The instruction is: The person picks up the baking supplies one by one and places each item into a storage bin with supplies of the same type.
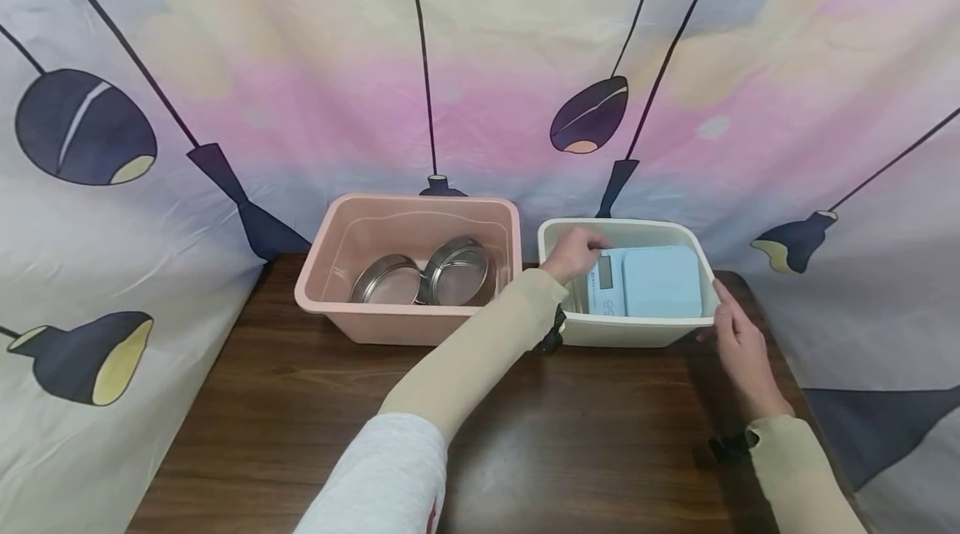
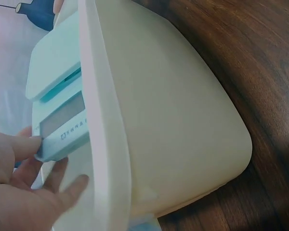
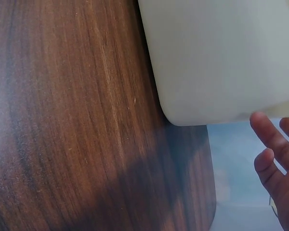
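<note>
A light blue kitchen scale point(image 1: 660, 280) with a small grey display lies inside the white plastic bin point(image 1: 637, 332). My left hand point(image 1: 576, 254) reaches over the bin's rim and pinches the scale's display end. In the left wrist view, the thumb of that left hand point(image 2: 24, 178) is at the corner of the scale point(image 2: 58, 72), with other fingers under its edge. My right hand point(image 1: 742, 355) touches the bin's right end near the rim. Seen from the right wrist, the right hand point(image 3: 282, 163) has its fingers extended against the bin's outer wall point(image 3: 226, 62).
Left of the white bin stands a pink plastic bin point(image 1: 405, 323) holding two round metal sieves point(image 1: 459, 271). Both bins are on a dark wooden table point(image 1: 570, 434), close to a patterned cloth point(image 1: 487, 59) hanging behind. My left forearm crosses in front of the pink bin's corner.
</note>
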`<state>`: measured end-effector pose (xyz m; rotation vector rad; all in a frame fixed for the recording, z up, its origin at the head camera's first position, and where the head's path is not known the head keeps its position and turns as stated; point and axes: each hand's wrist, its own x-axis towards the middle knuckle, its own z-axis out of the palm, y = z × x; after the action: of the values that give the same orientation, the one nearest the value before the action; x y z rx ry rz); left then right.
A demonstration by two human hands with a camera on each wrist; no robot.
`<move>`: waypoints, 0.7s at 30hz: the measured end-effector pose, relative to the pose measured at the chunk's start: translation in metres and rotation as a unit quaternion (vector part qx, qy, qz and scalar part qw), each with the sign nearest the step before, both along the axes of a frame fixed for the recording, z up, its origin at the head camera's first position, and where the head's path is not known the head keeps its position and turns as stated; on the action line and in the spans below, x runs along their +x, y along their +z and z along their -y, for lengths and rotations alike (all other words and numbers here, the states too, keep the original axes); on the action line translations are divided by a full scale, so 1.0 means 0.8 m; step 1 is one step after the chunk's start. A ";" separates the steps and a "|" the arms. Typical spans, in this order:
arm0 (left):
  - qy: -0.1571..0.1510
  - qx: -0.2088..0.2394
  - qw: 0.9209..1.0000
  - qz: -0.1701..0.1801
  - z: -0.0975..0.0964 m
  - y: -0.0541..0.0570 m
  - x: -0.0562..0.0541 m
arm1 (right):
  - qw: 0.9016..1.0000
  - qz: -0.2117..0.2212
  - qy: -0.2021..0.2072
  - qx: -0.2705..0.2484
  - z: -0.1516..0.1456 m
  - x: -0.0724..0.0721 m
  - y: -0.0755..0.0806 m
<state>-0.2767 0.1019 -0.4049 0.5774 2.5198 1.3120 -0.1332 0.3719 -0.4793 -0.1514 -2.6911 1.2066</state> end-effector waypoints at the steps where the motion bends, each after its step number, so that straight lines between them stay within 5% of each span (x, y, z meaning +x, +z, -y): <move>1: -0.003 -0.003 1.000 0.004 0.000 0.000 0.001 | 1.000 0.000 0.000 0.001 0.000 0.000 0.000; 14: -0.016 -0.058 0.997 0.055 0.003 0.001 0.010 | 1.000 -0.012 -0.008 0.004 0.003 0.000 -0.003; 21: 0.008 -0.044 0.997 0.058 -0.001 0.003 0.013 | 1.000 -0.005 -0.008 0.001 0.001 0.000 -0.003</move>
<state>-0.2659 0.1025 -0.4027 0.4500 2.4788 1.1967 -0.1335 0.3712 -0.4814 -0.1659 -2.6769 1.1974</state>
